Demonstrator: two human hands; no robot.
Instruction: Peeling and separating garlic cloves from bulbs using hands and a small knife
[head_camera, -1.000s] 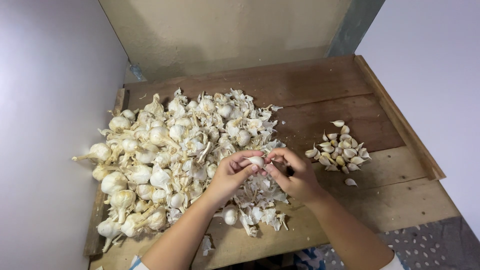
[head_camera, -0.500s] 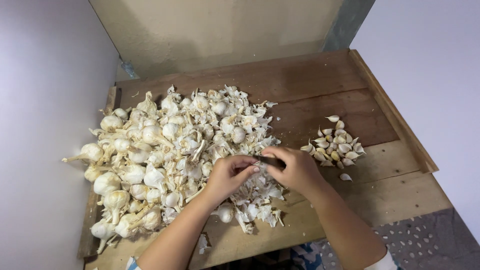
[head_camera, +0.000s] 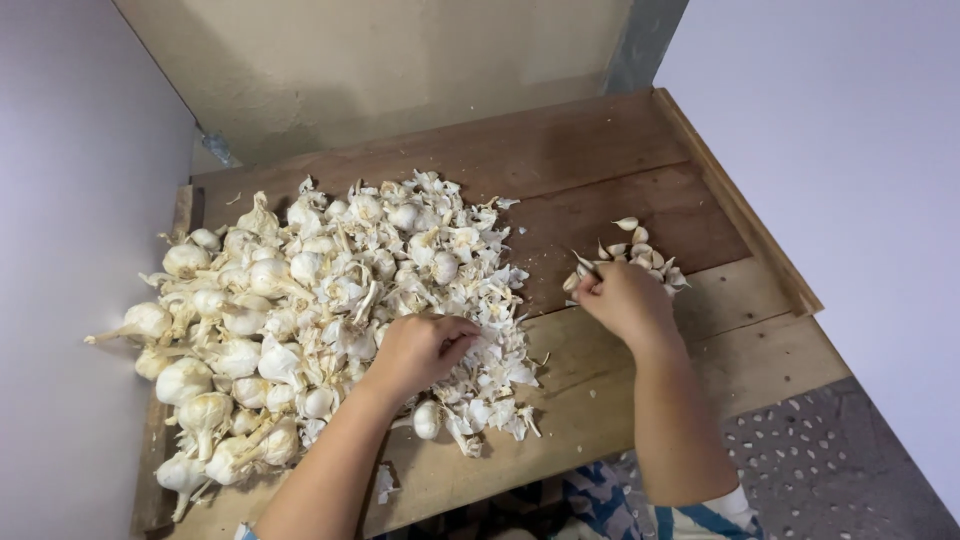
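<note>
- Your left hand (head_camera: 418, 350) is resting curled on the garlic pile (head_camera: 320, 300), grip closing loosely on papery skins (head_camera: 495, 345) at its right edge.
- Your right hand (head_camera: 625, 300) is sitting at the small clove heap (head_camera: 632, 255), well apart from the pile; you cannot tell whether its grip is pinching a clove.
- Both heaps are lying on the wooden counter (head_camera: 620, 170).

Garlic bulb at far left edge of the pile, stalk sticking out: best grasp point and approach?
Pinch the garlic bulb across its round body, coming from above. It lies on its side at the pile's edge; its thin stalk points left and looks too slight to grip. Its left side is unobstructed.
</note>
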